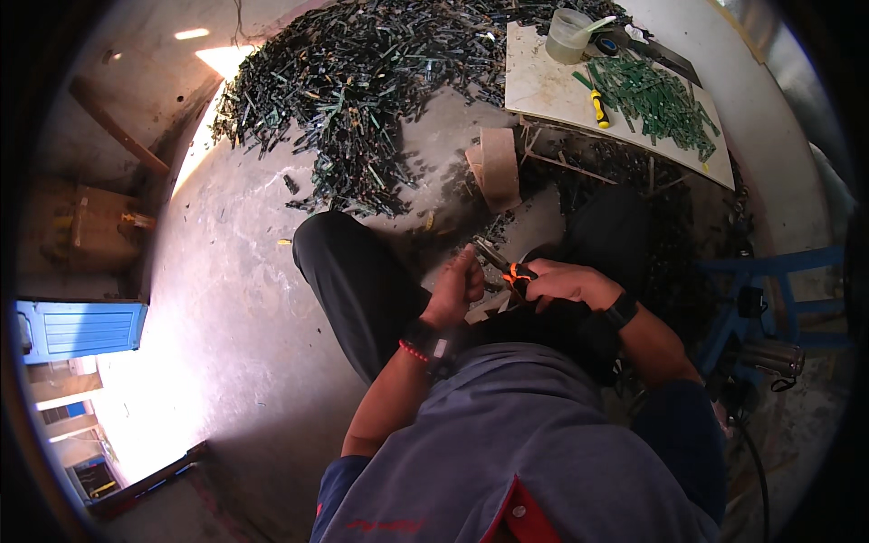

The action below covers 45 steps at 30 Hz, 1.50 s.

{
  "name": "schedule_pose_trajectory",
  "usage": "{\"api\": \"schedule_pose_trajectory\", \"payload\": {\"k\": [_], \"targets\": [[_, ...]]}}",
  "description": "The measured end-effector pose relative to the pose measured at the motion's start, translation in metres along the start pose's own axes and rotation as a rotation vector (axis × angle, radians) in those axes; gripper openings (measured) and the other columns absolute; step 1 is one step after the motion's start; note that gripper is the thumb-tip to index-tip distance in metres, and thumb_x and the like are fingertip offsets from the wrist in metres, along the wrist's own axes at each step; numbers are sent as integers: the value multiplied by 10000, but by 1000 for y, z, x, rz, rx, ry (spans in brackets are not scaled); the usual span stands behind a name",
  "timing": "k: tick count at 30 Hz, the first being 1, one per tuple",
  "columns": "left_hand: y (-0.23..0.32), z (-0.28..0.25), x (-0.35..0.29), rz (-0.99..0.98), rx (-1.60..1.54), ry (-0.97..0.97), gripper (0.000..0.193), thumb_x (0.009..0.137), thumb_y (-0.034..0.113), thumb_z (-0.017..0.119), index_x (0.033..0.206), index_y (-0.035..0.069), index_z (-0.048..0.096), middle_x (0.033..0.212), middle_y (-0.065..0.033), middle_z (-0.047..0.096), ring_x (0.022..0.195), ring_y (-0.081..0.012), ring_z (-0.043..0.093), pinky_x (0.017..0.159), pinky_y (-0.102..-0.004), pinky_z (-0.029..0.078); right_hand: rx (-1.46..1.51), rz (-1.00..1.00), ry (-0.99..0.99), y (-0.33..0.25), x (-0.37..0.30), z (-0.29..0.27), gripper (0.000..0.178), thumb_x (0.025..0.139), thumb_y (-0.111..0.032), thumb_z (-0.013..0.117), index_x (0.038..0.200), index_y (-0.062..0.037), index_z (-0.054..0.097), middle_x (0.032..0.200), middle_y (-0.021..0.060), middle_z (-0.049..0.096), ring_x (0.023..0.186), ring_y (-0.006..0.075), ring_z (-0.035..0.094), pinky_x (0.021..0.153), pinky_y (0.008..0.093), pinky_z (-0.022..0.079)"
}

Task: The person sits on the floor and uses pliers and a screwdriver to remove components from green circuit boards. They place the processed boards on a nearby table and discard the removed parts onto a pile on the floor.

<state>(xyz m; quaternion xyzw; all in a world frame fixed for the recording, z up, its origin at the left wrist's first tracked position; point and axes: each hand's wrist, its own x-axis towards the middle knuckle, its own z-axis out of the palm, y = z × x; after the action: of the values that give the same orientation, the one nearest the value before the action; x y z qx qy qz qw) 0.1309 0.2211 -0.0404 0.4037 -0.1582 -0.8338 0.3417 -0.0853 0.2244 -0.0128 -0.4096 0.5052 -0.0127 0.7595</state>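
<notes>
In front of my lap, my right hand (568, 284) is closed round the orange-and-black handles of a pair of pliers (496, 259). The metal jaws point up and to the left. Just left of them, my left hand (458, 286) is curled with thumb and fingers pressed together. Its fingertips are beside the jaws, and whatever they pinch is too small to make out. Beyond my knees, a large heap of thin dark strips (362, 100) covers the floor.
A low white table (543, 86) stands at the far right. It carries a pile of green strips (647, 100), a yellow-and-black screwdriver (598, 109) and a cloudy plastic tub (568, 38). Brown cardboard (499, 167) is near its legs. A blue metal frame (769, 267) stands on my right.
</notes>
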Motion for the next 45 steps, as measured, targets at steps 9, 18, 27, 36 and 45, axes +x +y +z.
{"api": "schedule_pose_trajectory", "payload": {"k": [9,18,27,36,45], "targets": [[-3,-2,2,22,37,6,386,941,371,501,665,142,359,586,26,320,478,-84,251,429,-235,210,158,20,-32,-1,-4,0,384,757,-69,563,1140,-52,549,994,57,607,892,159,589,682,317,524],[-3,-1,1,25,109,43,375,944,360,499,668,139,375,580,27,338,471,-79,261,430,-233,220,141,9,-40,3,-2,-3,373,760,-77,578,1126,-24,538,995,66,610,899,162,592,680,319,525],[-5,-4,1,28,130,40,371,945,371,495,685,130,384,594,21,346,480,-81,275,436,-232,231,23,37,-5,3,1,-3,301,733,-67,563,1032,-36,582,908,47,607,818,148,582,636,291,507],[-2,1,0,48,153,37,385,945,389,486,681,129,381,599,19,339,487,-88,272,442,-237,238,-31,-28,84,11,7,5,344,732,-48,532,1073,-35,563,949,59,604,829,159,583,670,290,506],[0,2,0,32,124,8,379,949,373,487,672,139,376,593,27,331,493,-83,269,442,-234,236,299,-31,-66,6,-6,0,436,758,-7,515,1193,-19,499,1057,111,602,956,207,598,735,363,525]]}}
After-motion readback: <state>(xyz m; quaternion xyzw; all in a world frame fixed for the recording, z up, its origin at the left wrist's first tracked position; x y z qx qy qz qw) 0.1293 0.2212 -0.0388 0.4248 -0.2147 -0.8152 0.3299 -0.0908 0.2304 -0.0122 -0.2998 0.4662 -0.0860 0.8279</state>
